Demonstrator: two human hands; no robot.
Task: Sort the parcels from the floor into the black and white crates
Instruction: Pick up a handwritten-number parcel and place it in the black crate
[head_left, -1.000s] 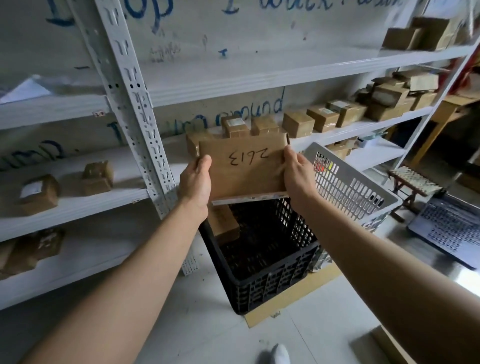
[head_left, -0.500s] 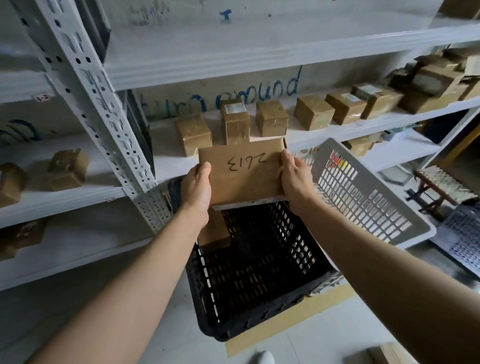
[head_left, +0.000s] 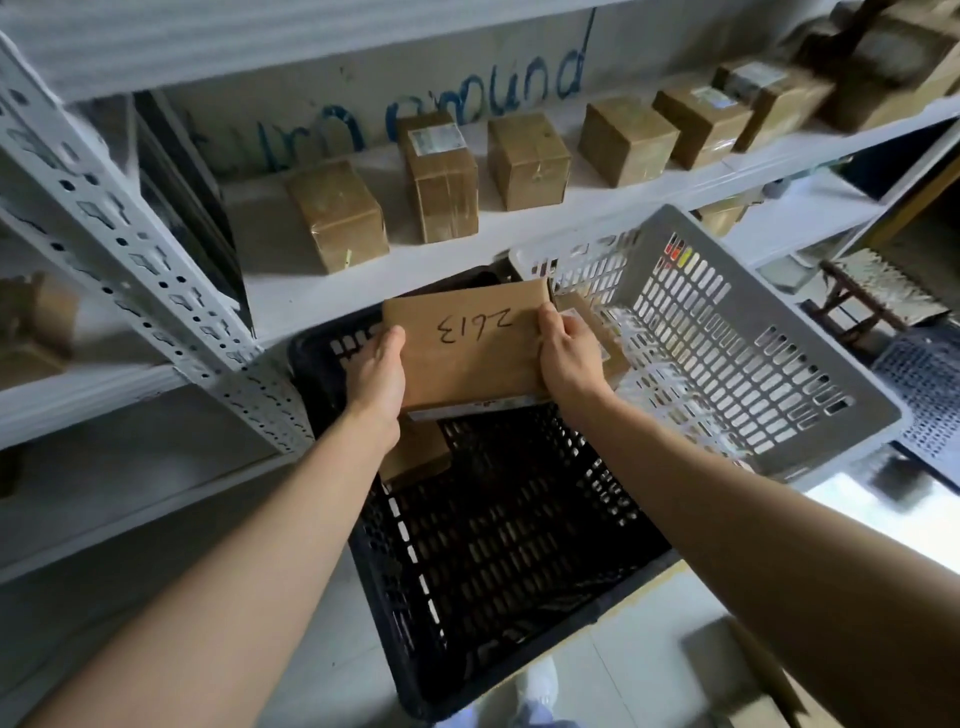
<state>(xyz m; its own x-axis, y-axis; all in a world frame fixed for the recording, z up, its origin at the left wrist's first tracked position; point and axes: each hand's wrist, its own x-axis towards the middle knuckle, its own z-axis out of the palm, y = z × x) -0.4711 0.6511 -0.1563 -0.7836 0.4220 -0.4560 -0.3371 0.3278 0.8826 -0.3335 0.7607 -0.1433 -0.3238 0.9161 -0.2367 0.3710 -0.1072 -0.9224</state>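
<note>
- Down at the near edge, a pale shoe (head_left: 537, 686) shows on the floor, just on the near side of the black crate (head_left: 395, 597), whose open top lies between both forearms.
- Further in, the left hand (head_left: 376, 371) grips the left short edge of the flat brown parcel (head_left: 467, 358), thumb on top and fingers hidden beneath; the right hand (head_left: 569, 358) pinches the right short edge the same way.
- So the parcel hangs in the air, its hand-numbered face toward the camera, long axis running left to right between the two hands, above the far end of the black crate and clear of its floor.
- Beneath its near-left corner a smaller brown parcel (head_left: 415, 452) lies inside the black crate.
- Just right of the held parcel is the white crate (head_left: 727, 338), its left wall just beside the right hand.
- By my judgement, a straight drop lands the parcel in the black crate; the white one needs a shift right, led by the right hand, which is nearer it.
- Farthest, brown boxes (head_left: 337, 215) sit in a row on the white shelf (head_left: 415, 273).
</note>
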